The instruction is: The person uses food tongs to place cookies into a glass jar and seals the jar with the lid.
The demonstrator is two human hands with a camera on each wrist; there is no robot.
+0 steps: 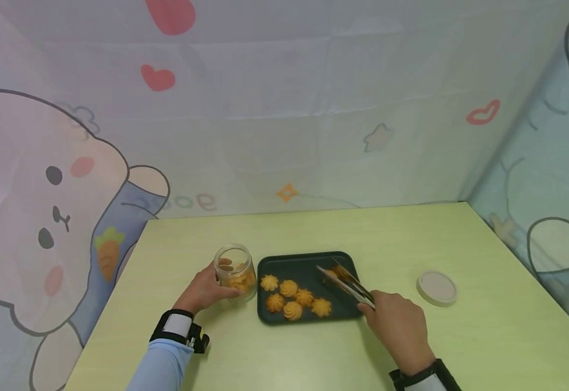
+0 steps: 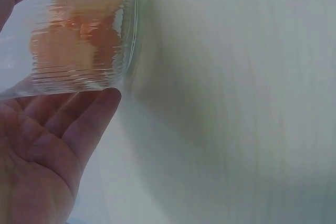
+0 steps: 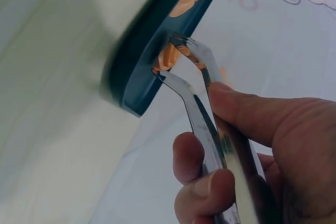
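A dark tray [image 1: 309,260] on the pale green table holds several orange swirl cookies [image 1: 291,298]. My right hand [image 1: 399,326] grips metal tongs [image 1: 345,282] whose tips close on a cookie [image 1: 338,271] at the tray's far right; the right wrist view shows the tongs [image 3: 197,93] pinching that cookie [image 3: 168,56] over the tray's rim [image 3: 152,51]. My left hand [image 1: 203,290] holds a ribbed glass jar [image 1: 235,270] with cookies inside, just left of the tray. In the left wrist view the jar [image 2: 79,30] rests against my fingers [image 2: 89,119].
A round beige lid [image 1: 437,288] lies on the table right of the tray. The table [image 1: 411,239] is backed by a cartoon-printed cloth wall [image 1: 284,108] behind and on both sides. Its left edge runs close to the jar side.
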